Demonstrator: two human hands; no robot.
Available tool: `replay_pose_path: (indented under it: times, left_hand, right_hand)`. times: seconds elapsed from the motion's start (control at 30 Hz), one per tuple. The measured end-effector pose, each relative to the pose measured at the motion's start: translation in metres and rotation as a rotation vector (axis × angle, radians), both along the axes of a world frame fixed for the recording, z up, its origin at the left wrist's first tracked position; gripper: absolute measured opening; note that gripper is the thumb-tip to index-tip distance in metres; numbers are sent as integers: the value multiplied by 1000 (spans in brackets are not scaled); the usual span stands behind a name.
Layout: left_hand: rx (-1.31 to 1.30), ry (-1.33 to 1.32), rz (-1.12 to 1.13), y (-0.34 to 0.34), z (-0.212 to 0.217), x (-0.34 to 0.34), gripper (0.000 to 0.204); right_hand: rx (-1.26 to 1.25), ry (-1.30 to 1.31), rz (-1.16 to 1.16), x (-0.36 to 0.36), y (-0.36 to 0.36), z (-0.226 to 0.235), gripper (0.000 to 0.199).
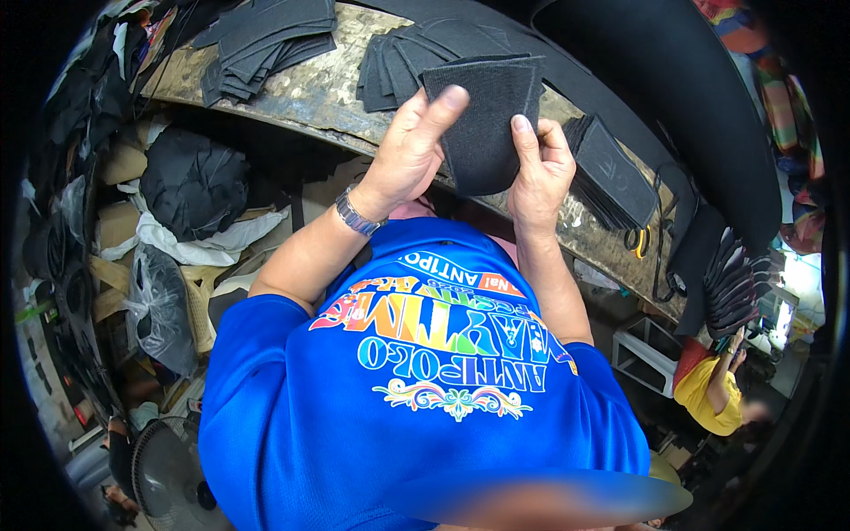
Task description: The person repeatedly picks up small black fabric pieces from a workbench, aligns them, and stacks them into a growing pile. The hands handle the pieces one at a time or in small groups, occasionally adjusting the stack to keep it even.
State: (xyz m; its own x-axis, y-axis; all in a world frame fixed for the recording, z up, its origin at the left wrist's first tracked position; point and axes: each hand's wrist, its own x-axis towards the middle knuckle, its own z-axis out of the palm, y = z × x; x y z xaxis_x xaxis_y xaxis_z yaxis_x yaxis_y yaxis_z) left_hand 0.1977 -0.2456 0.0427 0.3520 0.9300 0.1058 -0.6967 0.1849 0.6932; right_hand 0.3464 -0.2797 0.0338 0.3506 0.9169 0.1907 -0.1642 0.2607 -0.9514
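Black tapered fabric panels (487, 133) were over the near edge of a worn workbench (347, 66), the left hand (414, 146) gripped one side, its thumb blurred, the right hand (541, 177) pinched the other

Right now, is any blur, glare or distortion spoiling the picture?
Head view: the left hand has a blurred thumb, the held black panels show their texture; the fisheye bends the workbench edge, corners are black, a bright patch glares near the right rim, and a smear hides part of the bottom.
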Motion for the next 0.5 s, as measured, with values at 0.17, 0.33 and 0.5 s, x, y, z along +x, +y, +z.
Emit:
replay_pose_path:
  times: [0.17, 0.33, 0.5]
  left_hand:
    - [27, 39, 43, 3, -3, 0, 25]
    - [36, 94, 44, 7, -7, -4, 22]
    - [36, 88, 128, 7, -9, 0, 22]
  right_hand:
    - [-3, -37, 21, -2, -1, 3, 8]
    - [-33, -38, 58, -4, 1, 6, 8]
    - [2, 4, 51, -7, 5, 5, 23]
